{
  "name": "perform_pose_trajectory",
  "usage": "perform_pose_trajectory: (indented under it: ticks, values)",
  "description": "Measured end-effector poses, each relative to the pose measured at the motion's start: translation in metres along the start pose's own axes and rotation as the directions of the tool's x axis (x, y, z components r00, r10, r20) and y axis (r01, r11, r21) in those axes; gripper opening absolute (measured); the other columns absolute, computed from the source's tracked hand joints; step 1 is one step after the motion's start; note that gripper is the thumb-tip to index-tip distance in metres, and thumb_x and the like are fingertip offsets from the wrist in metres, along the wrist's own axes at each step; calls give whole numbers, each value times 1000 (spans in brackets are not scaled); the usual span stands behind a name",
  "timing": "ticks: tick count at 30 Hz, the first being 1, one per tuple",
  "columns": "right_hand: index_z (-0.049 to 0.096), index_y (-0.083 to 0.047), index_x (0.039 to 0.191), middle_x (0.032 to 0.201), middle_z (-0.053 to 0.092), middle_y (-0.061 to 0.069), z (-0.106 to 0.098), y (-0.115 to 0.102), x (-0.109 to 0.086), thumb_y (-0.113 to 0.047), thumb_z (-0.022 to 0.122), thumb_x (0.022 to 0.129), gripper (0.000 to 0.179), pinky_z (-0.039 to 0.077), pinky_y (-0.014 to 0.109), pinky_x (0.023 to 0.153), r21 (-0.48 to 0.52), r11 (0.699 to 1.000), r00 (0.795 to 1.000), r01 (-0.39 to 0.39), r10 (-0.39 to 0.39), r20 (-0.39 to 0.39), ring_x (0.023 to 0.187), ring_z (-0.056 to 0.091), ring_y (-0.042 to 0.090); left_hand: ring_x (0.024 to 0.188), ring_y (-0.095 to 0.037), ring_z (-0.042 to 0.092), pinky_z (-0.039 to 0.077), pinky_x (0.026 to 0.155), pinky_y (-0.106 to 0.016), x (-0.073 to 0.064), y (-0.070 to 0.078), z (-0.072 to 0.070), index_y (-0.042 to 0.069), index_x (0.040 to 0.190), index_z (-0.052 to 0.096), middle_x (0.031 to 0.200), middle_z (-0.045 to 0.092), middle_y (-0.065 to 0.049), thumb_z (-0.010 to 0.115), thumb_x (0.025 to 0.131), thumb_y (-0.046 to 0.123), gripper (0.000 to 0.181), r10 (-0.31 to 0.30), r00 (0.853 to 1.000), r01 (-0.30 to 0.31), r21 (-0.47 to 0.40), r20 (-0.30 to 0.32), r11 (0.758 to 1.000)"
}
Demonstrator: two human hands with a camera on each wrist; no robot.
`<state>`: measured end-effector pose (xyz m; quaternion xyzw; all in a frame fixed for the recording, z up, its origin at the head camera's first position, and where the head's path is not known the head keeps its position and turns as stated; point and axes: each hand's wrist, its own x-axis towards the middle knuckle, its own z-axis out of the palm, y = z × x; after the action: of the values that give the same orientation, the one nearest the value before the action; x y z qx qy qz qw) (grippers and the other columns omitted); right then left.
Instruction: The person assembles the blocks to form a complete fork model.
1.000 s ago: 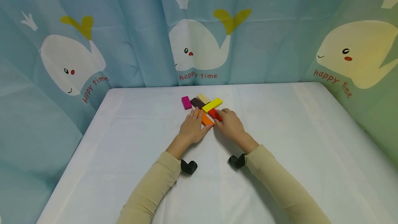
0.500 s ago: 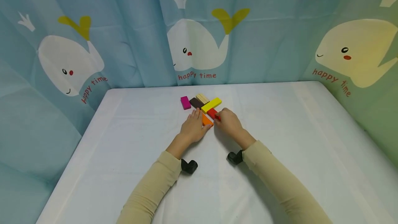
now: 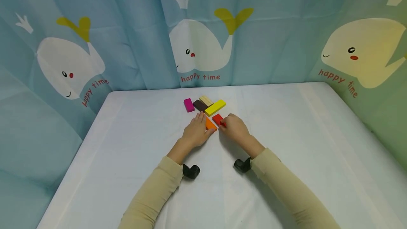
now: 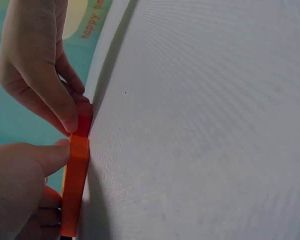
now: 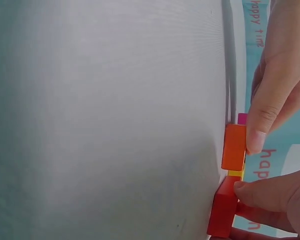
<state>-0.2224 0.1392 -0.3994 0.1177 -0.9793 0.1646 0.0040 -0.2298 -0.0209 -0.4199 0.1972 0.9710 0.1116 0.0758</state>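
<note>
My right hand (image 3: pixel 235 128) pinches a red block (image 3: pixel 218 118) between thumb and fingers; the block lies on the white table. In the right wrist view, the thumb touches the red block's (image 5: pixel 224 207) top edge. My left hand (image 3: pixel 194 130) rests with fairly straight fingers on an orange block (image 3: pixel 211 124), covering its far left part. Its thumb lies near the block's right end, on top of the orange block (image 5: pixel 234 147) in the right wrist view. The red block is just right of the orange one, with a small gap in the head view.
Behind the hands lie a yellow block (image 3: pixel 215 107), a dark brown block (image 3: pixel 200 105), a pale wood block (image 3: pixel 206 100) and a magenta block (image 3: pixel 189 105). The white table (image 3: pixel 127 133) ends at a whale-print curtain (image 3: pixel 136 45).
My right hand has drawn the red block slightly toward me, away from the yellow block, opening a gap between them. The left hand stays on the orange block. The view has shifted slightly.
</note>
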Motion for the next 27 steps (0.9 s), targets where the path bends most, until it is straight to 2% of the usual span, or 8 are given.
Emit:
perform_pose_trajectory:
  ticks: [27]
  values:
    - [71, 6, 91, 80, 62, 14, -4, 2, -21, -13, 71, 80, 22, 50, 36, 67, 8, 997, 997, 73, -72, -33, 70, 57, 24, 137, -25, 14, 14, 109, -35, -12, 1, 0, -5, 142, 23, 149, 18, -17, 41, 95, 47, 73, 42, 999, -43, -32, -21, 999]
